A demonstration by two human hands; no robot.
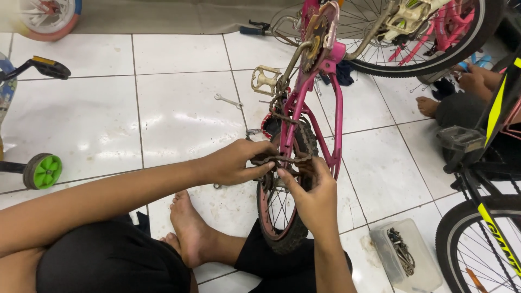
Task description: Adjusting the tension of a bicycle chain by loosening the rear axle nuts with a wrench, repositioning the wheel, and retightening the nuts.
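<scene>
My left hand [234, 163] and right hand [313, 196] both have fingers pinched narrow on a rusty chain [282, 159], stretched between them just above the small rear wheel [283, 209] of a pink bicycle [317, 103] standing upside down. My bare foot [187, 228] rests on the white tiled floor [163, 108] beside the wheel. A wrench [228, 101] lies on the tiles past my left hand, near the cream pedal [265, 80]. A clear plastic tray [429, 274] of metal parts sits to my right. Another person's hand [471, 81] shows at the far right.
</scene>
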